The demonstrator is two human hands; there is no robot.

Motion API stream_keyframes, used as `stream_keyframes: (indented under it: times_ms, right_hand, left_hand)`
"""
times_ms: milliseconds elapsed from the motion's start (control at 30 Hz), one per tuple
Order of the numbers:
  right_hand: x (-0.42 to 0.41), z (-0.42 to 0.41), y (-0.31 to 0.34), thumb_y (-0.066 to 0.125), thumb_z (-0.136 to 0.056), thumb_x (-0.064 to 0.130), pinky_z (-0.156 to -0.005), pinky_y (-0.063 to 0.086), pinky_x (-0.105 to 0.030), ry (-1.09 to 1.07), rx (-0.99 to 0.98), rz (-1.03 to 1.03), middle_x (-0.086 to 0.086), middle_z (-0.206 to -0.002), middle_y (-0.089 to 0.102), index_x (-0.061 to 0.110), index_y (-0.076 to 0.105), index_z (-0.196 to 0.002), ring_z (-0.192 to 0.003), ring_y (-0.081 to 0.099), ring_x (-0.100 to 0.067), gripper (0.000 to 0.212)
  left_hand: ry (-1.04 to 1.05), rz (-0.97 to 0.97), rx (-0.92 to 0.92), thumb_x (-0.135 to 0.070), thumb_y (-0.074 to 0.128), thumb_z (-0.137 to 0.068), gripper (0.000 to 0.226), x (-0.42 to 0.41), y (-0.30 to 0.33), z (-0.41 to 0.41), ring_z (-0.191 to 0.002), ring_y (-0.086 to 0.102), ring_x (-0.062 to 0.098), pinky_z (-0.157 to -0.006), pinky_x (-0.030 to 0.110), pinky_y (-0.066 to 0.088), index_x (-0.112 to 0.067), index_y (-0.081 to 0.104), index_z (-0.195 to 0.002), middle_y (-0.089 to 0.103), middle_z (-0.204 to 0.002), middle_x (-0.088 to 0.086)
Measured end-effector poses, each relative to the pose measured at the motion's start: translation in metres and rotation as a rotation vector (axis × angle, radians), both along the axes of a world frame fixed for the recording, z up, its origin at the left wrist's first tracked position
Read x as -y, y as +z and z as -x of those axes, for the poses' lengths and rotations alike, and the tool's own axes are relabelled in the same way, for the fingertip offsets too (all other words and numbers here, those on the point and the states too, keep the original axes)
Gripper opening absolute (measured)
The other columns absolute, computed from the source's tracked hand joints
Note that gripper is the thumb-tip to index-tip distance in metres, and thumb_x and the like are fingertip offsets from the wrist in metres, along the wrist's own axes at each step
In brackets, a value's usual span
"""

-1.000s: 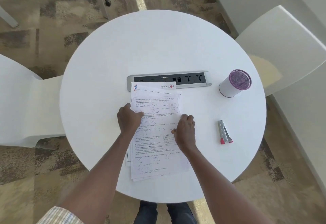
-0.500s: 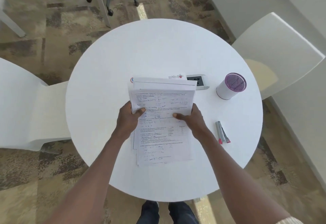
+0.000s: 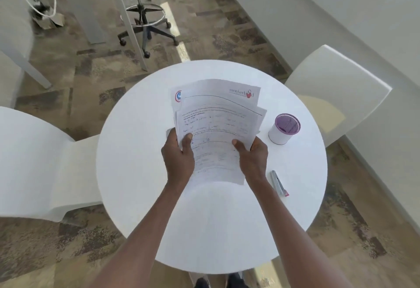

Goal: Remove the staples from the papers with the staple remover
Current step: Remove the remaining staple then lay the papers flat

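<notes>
A stack of printed white papers (image 3: 218,124) is held up off the round white table (image 3: 141,174), tilted toward me. My left hand (image 3: 179,158) grips its left edge, thumb on the top sheet. My right hand (image 3: 252,158) grips the right edge the same way. The sheets are fanned unevenly, and one at the back carries a red and grey logo. No staple is visible at this size. The staple remover (image 3: 279,183), silver with a red end, lies on the table to the right of my right wrist, untouched.
A white cup with a purple mesh top (image 3: 284,132) stands right of the papers. White chairs sit at the left (image 3: 34,165) and right (image 3: 336,92) of the table. A wheeled stool (image 3: 145,29) and desk legs stand beyond the table.
Both hands lifted the stack from the table and raised it toward me. The papers now hide the power strip. The camera tilted up, showing more floor.
</notes>
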State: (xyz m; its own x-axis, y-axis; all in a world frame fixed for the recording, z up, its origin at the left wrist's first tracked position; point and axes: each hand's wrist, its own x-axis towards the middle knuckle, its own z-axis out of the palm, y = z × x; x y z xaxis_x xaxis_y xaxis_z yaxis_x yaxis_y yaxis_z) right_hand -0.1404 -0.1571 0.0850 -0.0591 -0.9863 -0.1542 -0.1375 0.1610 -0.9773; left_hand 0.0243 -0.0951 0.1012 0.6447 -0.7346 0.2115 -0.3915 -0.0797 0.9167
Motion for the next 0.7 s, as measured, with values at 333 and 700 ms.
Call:
stream_keyframes:
  times_ms: [333,700]
  right_hand:
    - [-0.013,0.011,0.013,0.074,-0.086,0.01,-0.072,0.053,-0.018,-0.005,0.158,0.087,0.014,-0.088,0.078,0.028,0.073,-0.089,-0.084,0.072,-0.006,0.018]
    - [-0.022,0.021,-0.007,0.078,-0.079,0.007,-0.086,0.058,-0.036,0.072,0.104,0.012,0.002,-0.1,0.078,0.018,0.073,-0.105,-0.098,0.073,-0.02,0.029]
  left_hand:
    - [0.08,0.135,-0.027,-0.019,0.059,-0.099,0.025,-0.02,0.01,0.027,-0.103,0.064,0.001,-0.087,0.024,0.053,-0.005,0.054,-0.12,0.068,-0.108,-0.008]
    - [0.059,-0.049,-0.153,-0.021,0.06,-0.098,0.035,-0.039,-0.008,0.035,-0.101,0.059,0.002,-0.082,-0.002,0.038,-0.015,0.05,-0.131,0.06,-0.107,-0.017]
